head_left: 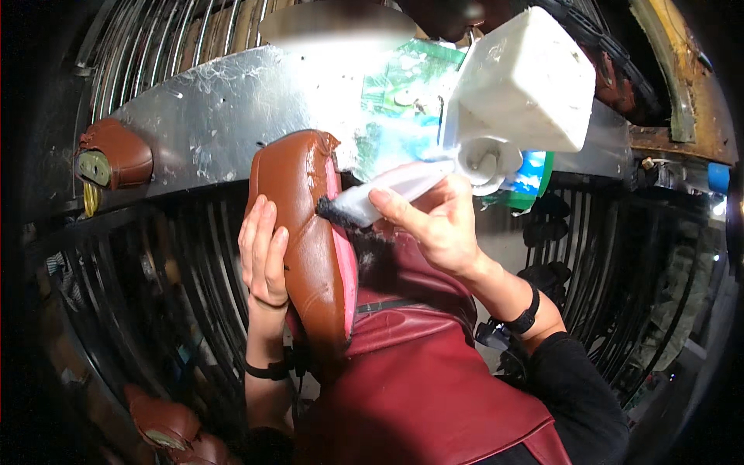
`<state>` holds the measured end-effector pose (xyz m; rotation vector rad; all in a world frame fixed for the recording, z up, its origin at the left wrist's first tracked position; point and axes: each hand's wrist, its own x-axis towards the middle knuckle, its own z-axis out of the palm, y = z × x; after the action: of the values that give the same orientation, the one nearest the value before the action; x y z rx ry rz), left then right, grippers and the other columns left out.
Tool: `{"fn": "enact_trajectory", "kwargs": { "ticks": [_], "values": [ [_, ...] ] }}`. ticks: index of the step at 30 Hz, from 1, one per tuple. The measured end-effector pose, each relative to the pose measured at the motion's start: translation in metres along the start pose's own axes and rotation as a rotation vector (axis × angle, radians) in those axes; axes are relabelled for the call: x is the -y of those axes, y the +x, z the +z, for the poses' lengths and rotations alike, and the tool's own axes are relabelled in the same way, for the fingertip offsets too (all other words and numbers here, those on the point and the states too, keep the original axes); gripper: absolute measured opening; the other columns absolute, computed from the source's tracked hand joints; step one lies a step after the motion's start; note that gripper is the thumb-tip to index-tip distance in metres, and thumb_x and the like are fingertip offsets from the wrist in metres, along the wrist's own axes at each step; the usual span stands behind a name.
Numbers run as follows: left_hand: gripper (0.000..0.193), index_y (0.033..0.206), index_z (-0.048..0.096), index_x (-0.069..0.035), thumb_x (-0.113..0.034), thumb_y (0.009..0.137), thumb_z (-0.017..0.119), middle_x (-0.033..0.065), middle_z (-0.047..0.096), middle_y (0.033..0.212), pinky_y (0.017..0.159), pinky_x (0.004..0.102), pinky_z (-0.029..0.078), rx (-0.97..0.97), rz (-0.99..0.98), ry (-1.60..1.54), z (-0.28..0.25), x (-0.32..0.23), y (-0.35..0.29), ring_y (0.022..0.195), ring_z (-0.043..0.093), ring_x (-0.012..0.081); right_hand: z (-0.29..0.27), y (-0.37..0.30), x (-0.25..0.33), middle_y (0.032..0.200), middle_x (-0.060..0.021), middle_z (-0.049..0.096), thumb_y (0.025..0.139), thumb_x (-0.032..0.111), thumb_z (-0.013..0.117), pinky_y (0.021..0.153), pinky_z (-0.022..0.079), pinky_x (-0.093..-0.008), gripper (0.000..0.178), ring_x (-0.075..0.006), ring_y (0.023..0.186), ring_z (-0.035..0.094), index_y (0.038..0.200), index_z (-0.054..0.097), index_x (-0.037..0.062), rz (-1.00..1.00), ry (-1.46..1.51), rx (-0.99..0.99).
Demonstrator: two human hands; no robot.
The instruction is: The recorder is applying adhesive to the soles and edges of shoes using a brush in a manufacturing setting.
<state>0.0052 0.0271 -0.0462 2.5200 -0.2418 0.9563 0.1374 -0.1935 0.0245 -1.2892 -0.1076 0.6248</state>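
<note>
My left hand [263,252] grips a brown leather shoe upper [306,232] on a pink last, held upright with its toe pointing up. My right hand [434,221] holds a brush with a translucent white handle [395,186]. Its dark bristles [333,213] touch the shoe's right edge near the pink last. A dark red apron [418,372] covers my lap below the shoe. Each of my wrists wears a black band.
A scratched metal shelf [225,108] runs across the top, with a white plastic container [527,74] tilted at its right. Another brown shoe [112,155] sits at the shelf's left end. More brown shoes [170,430] lie lower left. Metal wire racks [604,256] surround me.
</note>
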Motion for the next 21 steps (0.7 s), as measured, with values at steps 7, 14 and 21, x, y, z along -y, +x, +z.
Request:
{"fn": "enact_trajectory", "kwargs": {
  "ticks": [7, 14, 21],
  "values": [
    [0.039, 0.132, 0.052, 0.004, -0.003, 0.097, 0.068, 0.0328, 0.063, 0.137, 0.105, 0.0579, 0.056, -0.027, 0.035, 0.009, 0.002, 0.001, 0.007, 0.125, 0.064, 0.0503, -0.007, -0.043, 0.003, 0.089, -0.0175, 0.075, 0.092, -0.002, 0.077, 0.066, 0.057, -0.0328, 0.014, -0.0227, 0.071, 0.07, 0.104, 0.073, -0.0086, -0.334, -0.161, 0.237],
    [0.04, 0.133, 0.056, 0.005, -0.002, 0.095, 0.069, 0.0307, 0.064, 0.138, 0.108, 0.0538, 0.055, -0.039, 0.033, 0.025, 0.002, -0.002, 0.011, 0.127, 0.064, 0.0467, -0.004, -0.102, 0.012, 0.108, -0.0236, 0.071, 0.092, 0.006, 0.07, 0.073, 0.061, -0.0406, 0.029, -0.0333, 0.087, 0.074, 0.117, 0.068, -0.009, -0.723, -0.391, 0.629],
    [0.048, 0.136, 0.058, 0.007, -0.015, 0.095, 0.072, 0.0299, 0.064, 0.138, 0.108, 0.0522, 0.053, -0.04, 0.02, 0.035, -0.001, -0.015, 0.023, 0.127, 0.064, 0.0468, -0.007, -0.065, 0.036, 0.083, -0.008, 0.075, 0.096, 0.003, 0.074, 0.064, 0.054, -0.0257, 0.01, -0.0101, 0.072, 0.068, 0.102, 0.075, -0.0057, -0.214, -0.113, 0.066]
  ]
}}
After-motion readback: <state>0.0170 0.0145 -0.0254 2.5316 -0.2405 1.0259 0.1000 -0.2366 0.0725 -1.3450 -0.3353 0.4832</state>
